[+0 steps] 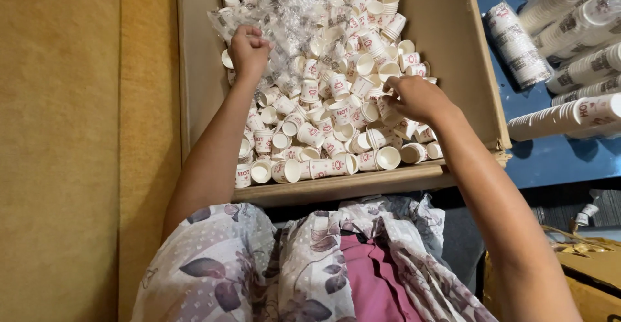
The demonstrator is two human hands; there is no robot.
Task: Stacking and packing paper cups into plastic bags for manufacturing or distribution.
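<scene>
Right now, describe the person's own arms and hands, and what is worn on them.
Both arms are bare from shoulder to wrist: no sleeves, gloves, watch or bangles show. The left hand and right hand carry no visible rings. Near the shoulders hangs a pale garment printed with grey-purple leaves, over a pink top.

We cannot see the left hand's [248, 49] fingertips, curled into clear plastic wrap [291, 11]; the cardboard box [453, 50] runs off the top edge. The wrapped cup stacks [569, 69] are cut at the right.
</scene>
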